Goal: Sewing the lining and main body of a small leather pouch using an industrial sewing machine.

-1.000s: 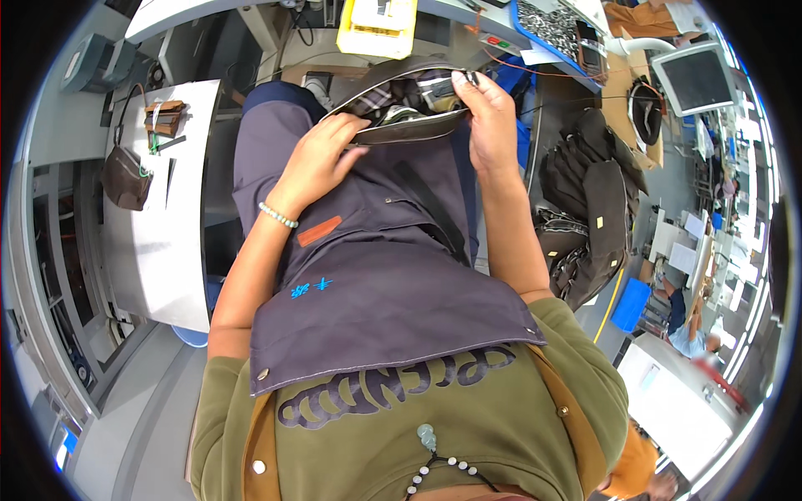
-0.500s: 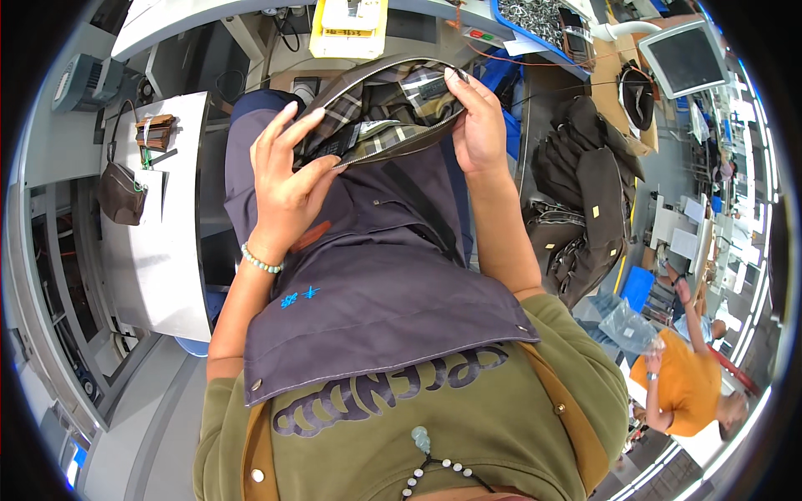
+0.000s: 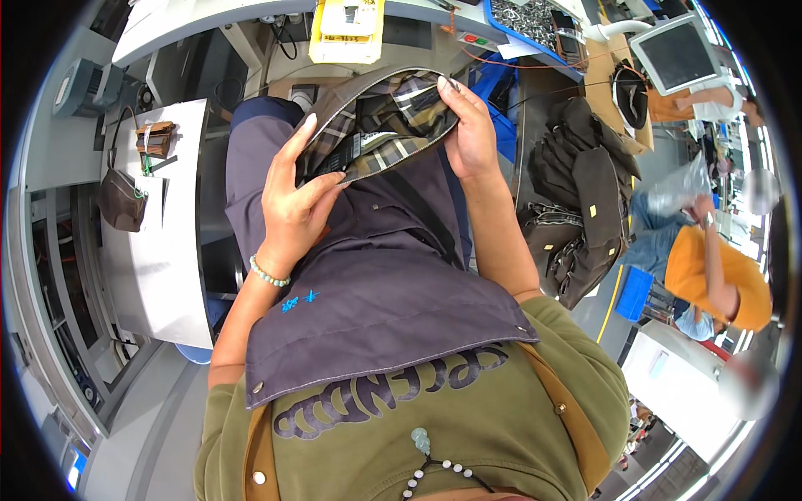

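A dark bag with a plaid lining (image 3: pixel 380 125) is held up over my lap, its zipped mouth spread wide. My left hand (image 3: pixel 294 200) grips the near left edge of the opening, fingers pointing up along the rim. My right hand (image 3: pixel 469 129) pinches the right end of the opening by the zipper. The bag's dark strap (image 3: pixel 422 221) hangs down across a purple-grey apron (image 3: pixel 368 292) that covers my knees. The plaid inside of the bag faces me; what lies deeper in it is hidden.
A white side table (image 3: pixel 171 250) at my left carries a small brown bag (image 3: pixel 121 200) and a brown block (image 3: pixel 156 138). A pile of dark bags (image 3: pixel 585 200) lies at my right. A yellow box (image 3: pixel 347 29) sits ahead. A person in orange (image 3: pixel 710 275) works at far right.
Both hands have lifted the bag from my lap and pulled its mouth wider. The plaid lining now shows fully, and my left hand has shifted from the apron to the bag's rim.
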The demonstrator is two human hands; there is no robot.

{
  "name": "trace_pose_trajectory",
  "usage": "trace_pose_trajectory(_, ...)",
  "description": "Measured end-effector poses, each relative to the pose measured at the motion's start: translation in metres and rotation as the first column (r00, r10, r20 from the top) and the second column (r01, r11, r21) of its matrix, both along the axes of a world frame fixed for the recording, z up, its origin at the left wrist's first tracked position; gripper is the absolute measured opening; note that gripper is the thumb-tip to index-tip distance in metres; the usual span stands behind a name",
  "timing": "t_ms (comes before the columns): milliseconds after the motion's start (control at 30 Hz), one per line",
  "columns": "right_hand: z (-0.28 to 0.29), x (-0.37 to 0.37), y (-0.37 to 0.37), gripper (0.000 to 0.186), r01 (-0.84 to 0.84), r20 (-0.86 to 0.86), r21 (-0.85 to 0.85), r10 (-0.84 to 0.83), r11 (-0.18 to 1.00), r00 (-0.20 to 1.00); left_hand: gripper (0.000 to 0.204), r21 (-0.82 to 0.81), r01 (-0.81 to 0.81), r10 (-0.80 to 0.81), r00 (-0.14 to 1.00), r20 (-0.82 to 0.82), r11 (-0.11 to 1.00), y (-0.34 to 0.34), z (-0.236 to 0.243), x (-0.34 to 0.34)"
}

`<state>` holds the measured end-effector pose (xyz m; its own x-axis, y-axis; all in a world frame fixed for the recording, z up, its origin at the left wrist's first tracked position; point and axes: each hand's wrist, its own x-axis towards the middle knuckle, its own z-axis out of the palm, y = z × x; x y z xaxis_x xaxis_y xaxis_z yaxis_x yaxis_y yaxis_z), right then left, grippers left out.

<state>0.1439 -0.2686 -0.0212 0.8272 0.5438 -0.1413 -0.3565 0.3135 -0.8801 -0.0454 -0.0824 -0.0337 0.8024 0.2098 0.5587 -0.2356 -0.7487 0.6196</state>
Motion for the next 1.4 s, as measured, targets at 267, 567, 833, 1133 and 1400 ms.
trace_pose_trajectory(267,-0.006,0.001,0.004,0.032,0.064,0.003,-0.064,-0.064,0.996,0.998,0.02,-0.109,-0.047,0.044,0.999,-0.023,0.993,0.0,-0.004,-0.002)
trace_pose_trajectory(567,-0.011,-0.001,0.006,0.034,0.111,0.017,-0.05,-0.11,0.993,0.994,0.019,-0.134,-0.015,0.011,0.999,-0.032,0.991,-0.004,-0.005,-0.006)
trace_pose_trajectory(833,-0.001,-0.005,0.012,0.035,0.078,-0.071,0.016,-0.076,0.997,0.995,0.02,-0.11,-0.002,0.0,1.0,-0.014,0.994,-0.005,-0.002,-0.005)
trace_pose_trajectory(1133,0.004,-0.01,0.017,0.03,-0.017,0.163,-0.238,0.057,0.971,0.985,0.023,-0.065,-0.004,0.004,1.0,0.0,0.998,-0.005,0.0,-0.007)
trace_pose_trajectory(1400,0.007,-0.02,0.023,0.025,0.103,0.219,-0.254,-0.046,0.962,0.975,0.02,-0.06,-0.074,0.076,0.997,0.03,0.995,-0.002,0.002,-0.006)
